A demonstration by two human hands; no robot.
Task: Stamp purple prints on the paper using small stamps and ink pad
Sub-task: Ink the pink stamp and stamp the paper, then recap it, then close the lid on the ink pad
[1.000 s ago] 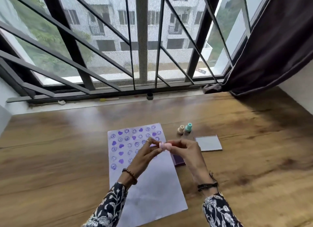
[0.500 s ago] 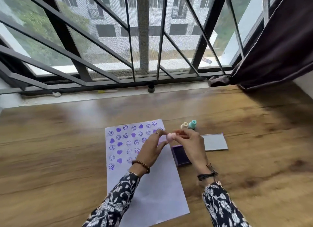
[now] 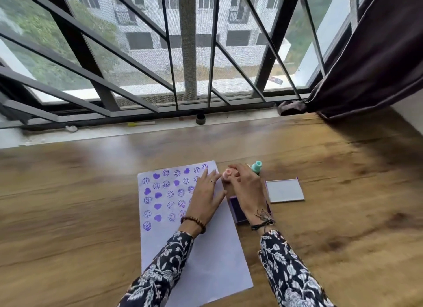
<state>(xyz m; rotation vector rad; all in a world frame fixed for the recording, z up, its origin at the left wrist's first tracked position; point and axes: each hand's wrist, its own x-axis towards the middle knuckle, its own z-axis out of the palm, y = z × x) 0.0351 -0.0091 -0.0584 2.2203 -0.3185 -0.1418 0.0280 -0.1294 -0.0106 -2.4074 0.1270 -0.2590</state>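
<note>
The right hand (image 3: 248, 189) pinches a small pink stamp (image 3: 227, 175), seemingly light, rigid plastic best held by its sides, while the left hand (image 3: 206, 199) rests spread and empty on the thin, slide-prone paper (image 3: 206, 256).

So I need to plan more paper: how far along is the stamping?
Done: purple smileys and hearts fill the upper part of the paper. In hand: the right hand holds a pink stamp past the ink pad, while the left hand lies flat on the sheet. Left: the bare lower half.
</note>
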